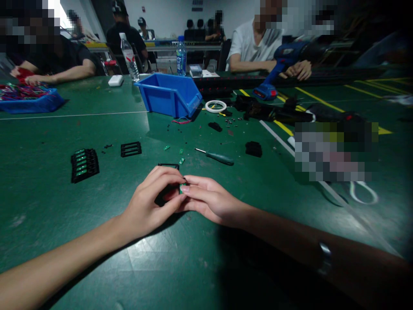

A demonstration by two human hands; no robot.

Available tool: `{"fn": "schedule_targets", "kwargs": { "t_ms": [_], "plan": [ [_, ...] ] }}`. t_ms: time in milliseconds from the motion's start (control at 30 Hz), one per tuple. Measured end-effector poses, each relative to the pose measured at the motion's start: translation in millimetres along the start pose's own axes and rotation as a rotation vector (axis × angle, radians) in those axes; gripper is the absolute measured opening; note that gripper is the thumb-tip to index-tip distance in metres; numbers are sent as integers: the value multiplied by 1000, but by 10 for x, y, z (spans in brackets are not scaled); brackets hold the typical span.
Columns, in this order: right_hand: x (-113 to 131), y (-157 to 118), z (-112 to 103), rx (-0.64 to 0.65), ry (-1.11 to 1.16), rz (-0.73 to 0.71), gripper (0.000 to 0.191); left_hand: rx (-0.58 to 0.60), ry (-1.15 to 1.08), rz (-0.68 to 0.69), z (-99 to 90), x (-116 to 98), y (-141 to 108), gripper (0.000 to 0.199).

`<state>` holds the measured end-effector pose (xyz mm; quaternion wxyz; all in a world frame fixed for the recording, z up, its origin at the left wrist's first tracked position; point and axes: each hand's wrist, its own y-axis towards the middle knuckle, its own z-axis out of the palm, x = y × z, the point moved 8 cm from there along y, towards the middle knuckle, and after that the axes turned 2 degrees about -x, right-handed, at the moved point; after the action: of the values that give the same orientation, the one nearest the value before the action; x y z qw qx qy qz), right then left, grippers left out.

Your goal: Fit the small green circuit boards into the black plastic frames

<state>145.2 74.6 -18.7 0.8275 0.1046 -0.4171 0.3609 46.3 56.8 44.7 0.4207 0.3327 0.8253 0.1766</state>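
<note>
My left hand [151, 198] and my right hand [213, 199] meet low over the table, fingertips together. Pinched between them is a small green circuit board [182, 188]; fingers cover most of it and whatever may lie beneath. Just behind my left fingers shows the edge of a black frame [168, 165]. Several loose circuit boards [181, 161] lie beyond the hands. A green-handled screwdriver [220, 158] rests to their right. Further left are a slotted black frame [131, 149] and a black holder [93, 162] with several green boards in a row.
A blue bin [161, 95] stands farther back, near a white ring [216, 106] and scattered screws [230, 122]. Black parts [253, 149] lie at right. A blue cordless drill [280, 64] stands before a person in a white shirt. Bottles [181, 58] and other people are behind.
</note>
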Motion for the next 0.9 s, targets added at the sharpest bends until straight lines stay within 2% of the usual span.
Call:
{"fn": "schedule_targets", "kwargs": {
  "t_ms": [567, 900],
  "plan": [
    [21, -6, 1, -28, 2, 16, 16, 11, -19, 2, -7, -7, 4, 27],
    [2, -17, 8, 8, -37, 32, 18, 9, -18, 46, -10, -53, -4, 27]
  ]
}}
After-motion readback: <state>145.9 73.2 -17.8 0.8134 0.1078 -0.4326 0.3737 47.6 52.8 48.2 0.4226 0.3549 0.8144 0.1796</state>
